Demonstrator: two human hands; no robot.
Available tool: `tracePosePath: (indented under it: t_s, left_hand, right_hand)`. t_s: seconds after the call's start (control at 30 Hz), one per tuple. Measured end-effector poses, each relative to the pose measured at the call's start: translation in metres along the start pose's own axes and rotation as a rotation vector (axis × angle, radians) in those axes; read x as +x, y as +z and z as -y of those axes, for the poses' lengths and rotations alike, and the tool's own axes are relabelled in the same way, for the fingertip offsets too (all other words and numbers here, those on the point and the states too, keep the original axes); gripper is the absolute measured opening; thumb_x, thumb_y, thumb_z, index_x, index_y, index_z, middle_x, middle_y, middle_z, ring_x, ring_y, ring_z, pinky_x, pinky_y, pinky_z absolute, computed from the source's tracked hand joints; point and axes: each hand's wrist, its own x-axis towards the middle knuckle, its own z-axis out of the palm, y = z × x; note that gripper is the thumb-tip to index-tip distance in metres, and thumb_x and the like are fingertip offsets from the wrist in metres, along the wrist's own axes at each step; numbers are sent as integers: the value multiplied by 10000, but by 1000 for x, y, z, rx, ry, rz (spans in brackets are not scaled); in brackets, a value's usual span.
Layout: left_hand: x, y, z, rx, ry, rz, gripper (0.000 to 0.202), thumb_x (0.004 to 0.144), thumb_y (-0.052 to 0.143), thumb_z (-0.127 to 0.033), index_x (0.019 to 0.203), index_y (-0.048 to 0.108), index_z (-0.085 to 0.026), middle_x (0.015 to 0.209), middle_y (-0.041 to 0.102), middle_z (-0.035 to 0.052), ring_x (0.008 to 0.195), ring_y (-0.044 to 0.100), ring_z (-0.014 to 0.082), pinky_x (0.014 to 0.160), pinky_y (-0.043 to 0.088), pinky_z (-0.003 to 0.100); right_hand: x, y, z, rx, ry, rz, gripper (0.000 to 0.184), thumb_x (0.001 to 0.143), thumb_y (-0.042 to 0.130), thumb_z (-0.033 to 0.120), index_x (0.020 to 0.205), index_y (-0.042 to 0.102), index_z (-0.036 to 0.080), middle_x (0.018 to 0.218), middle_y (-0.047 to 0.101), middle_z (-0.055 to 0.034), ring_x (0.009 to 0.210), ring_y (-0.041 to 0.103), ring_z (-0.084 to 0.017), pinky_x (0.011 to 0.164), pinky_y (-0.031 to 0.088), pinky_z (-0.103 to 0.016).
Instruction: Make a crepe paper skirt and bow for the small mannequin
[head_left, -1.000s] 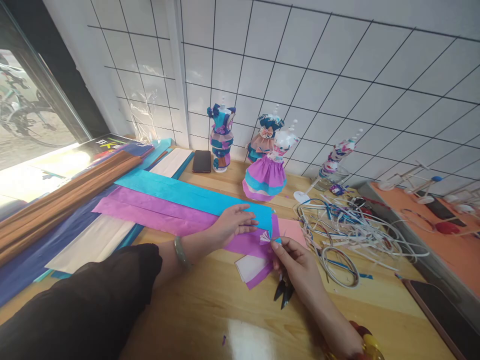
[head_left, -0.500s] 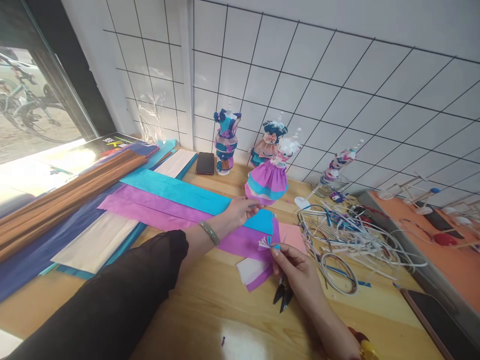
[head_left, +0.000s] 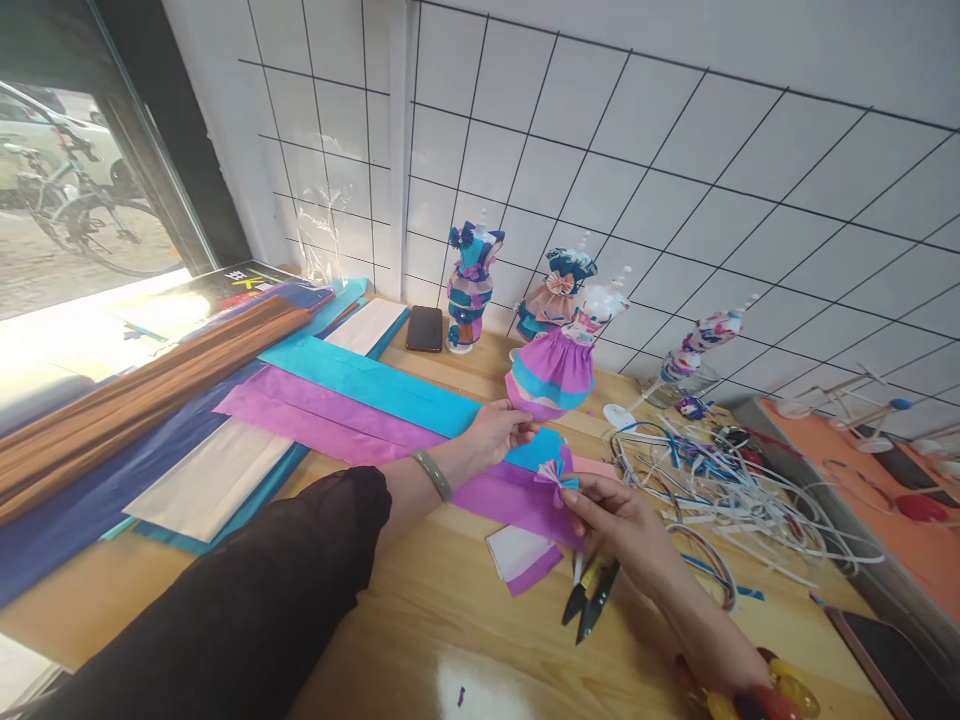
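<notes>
My left hand (head_left: 501, 430) reaches across the turquoise paper strip (head_left: 375, 385) and pinches the hem of the purple and turquoise paper dress (head_left: 553, 372) on a small white mannequin. My right hand (head_left: 622, 525) is closed on a tiny pleated paper bow (head_left: 556, 475) held at the fingertips. Small black snips (head_left: 590, 598) hang from the same hand. Purple paper (head_left: 337, 425) lies under the turquoise strip.
Two more dressed mannequins (head_left: 470, 280) and a dark phone (head_left: 424, 328) stand by the tiled wall. A tangle of white strips (head_left: 720, 485) lies to the right. Brown (head_left: 135, 390), navy and white paper sheets lie at the left. An orange tray (head_left: 885, 470) sits far right.
My left hand has left the turquoise strip and moved up and right to the purple dress's hem. My right hand with the bow and snips has stayed about in place.
</notes>
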Motion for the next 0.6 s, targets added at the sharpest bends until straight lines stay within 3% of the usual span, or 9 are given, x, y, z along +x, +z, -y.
tracePosePath:
  t_s: [0.23,0.5,0.6]
  left_hand:
    - [-2,3,-2,37,-7,-41,85,669,643,-83,735,600,-115,484,528,-29,415,454,49,403,350,173]
    - [-6,6,-7,55,-41,-40,110,735,534,-60,795,611,-111,486,517,-30,385,443,43,382,320,161]
    - [-9,8,-9,59,-48,-28,81,745,536,-67,763,603,-110,492,530,-19,378,442,45,379,323,165]
  right_hand:
    - [42,-13,24,3,-51,59,332,627,740,414,855,678,180,570,589,17,460,456,-86,453,368,-233]
    - [72,-9,28,-4,-68,163,484,633,724,437,1041,631,192,681,618,14,493,447,-80,481,355,-234]
    - [78,-6,25,-1,-116,147,452,651,712,437,1013,628,180,717,618,4,512,449,-78,495,356,-232]
